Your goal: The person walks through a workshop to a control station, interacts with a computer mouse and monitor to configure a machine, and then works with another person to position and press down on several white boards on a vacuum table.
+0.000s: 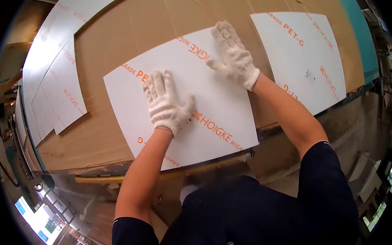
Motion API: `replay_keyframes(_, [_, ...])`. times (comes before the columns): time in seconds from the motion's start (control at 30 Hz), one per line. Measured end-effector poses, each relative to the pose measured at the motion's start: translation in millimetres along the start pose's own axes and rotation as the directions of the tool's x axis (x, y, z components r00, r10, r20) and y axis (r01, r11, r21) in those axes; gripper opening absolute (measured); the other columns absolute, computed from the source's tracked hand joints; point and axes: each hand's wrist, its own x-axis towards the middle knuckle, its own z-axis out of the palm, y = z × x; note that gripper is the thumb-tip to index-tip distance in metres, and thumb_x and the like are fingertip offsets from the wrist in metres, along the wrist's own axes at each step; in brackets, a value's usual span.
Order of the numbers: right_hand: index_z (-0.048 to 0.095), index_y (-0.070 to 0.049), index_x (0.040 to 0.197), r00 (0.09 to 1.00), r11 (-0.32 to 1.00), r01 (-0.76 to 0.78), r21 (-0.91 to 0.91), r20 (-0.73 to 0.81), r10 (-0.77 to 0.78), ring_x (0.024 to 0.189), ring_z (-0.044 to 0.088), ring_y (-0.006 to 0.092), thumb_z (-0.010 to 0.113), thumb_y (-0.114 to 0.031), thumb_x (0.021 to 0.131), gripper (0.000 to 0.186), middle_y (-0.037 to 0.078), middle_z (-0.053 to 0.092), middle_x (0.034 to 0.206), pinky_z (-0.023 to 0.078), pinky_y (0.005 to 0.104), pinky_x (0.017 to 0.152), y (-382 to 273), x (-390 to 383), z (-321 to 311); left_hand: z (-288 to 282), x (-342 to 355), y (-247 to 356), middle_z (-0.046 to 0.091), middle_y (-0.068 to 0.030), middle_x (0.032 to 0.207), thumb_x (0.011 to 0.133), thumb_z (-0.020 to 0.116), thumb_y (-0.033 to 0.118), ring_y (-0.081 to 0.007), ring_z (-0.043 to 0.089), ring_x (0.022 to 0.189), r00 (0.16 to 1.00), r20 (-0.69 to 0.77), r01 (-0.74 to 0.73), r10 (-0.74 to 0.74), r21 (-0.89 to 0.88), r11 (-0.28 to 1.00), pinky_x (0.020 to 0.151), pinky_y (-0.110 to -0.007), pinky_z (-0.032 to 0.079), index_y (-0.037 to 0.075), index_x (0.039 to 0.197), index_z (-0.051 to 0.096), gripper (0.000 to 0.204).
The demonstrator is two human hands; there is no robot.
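Note:
A white plastic sheet [221, 99] with orange print lies on the brown work surface in front of me, its near edge reaching slightly past the table's front edge. My left hand [163, 104], in a white knitted glove, rests flat on the sheet left of its middle, fingers pointing away from me. My right hand [234, 58], gloved alike, lies at the sheet's far right corner with its fingers stretched along the edge and the thumb apart on the sheet. Neither hand is closed around anything.
Another printed white sheet [303, 59] lies to the right, with a dark smudge on it. At the left are more white sheets [63, 91], partly overlapping. The brown work surface [108, 47] has a teal border [355, 25] at the right. A yellow bar [99, 178] runs below the front edge.

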Motion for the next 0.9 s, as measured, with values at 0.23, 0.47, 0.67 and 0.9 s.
replay_keyframes(0.23, [0.029, 0.000, 0.147, 0.975, 0.991, -0.113, 0.078, 0.201, 0.095, 0.139, 0.023, 0.0537, 0.079, -0.032, 0.069, 0.098, 0.029, 0.027, 0.151, 0.025, 0.0577, 0.113, -88, -285, -20, 10, -1, 6, 0.022, -0.0255, 0.154, 0.086, 0.056, 0.044, -0.0390, 0.012, 0.146, 0.999, -0.048, 0.010, -0.007, 0.057, 0.998, 0.120, -0.046, 0.010, 0.001, 0.149, 0.026, 0.082])
replay_keyframes(0.47, [0.047, 0.004, 0.132, 1.000, 0.980, -0.012, 0.197, -0.013, 0.015, 0.126, 0.045, 0.0507, 0.076, -0.017, 0.066, 0.075, 0.030, 0.050, 0.131, 0.035, 0.0547, 0.109, -135, -256, -21, 17, -7, -4, 0.022, -0.0249, 0.154, 0.087, 0.055, 0.044, -0.0392, 0.014, 0.146, 0.992, -0.121, -0.014, 0.020, 0.047, 0.999, 0.120, -0.046, 0.009, 0.001, 0.148, 0.029, 0.078])
replay_keyframes(0.67, [0.040, 0.006, 0.136, 0.786, 0.846, -0.440, 0.301, -0.328, 0.525, 0.129, 0.043, 0.0442, 0.071, -0.004, 0.072, 0.072, 0.029, 0.043, 0.137, 0.038, 0.0471, 0.108, -163, -260, 4, 13, -66, -49, 0.033, -0.0254, 0.148, 0.083, 0.061, 0.035, -0.0407, 0.023, 0.141, 0.982, -0.186, -0.044, 0.020, -0.126, 0.991, 0.117, -0.048, 0.015, -0.001, 0.141, 0.037, 0.072])
replay_keyframes(0.9, [0.047, 0.004, 0.134, 0.395, 0.227, -0.668, 0.708, 0.079, 0.915, 0.097, 0.060, 0.0205, 0.062, -0.014, 0.084, 0.056, 0.015, 0.056, 0.121, 0.056, 0.0312, 0.068, -116, -244, -5, 9, -169, -120, 0.034, -0.0266, 0.147, 0.081, 0.065, 0.029, -0.0381, 0.034, 0.135, 0.829, -0.070, 0.462, -0.555, -0.476, 0.749, 0.111, -0.043, 0.030, -0.005, 0.137, 0.040, 0.069])
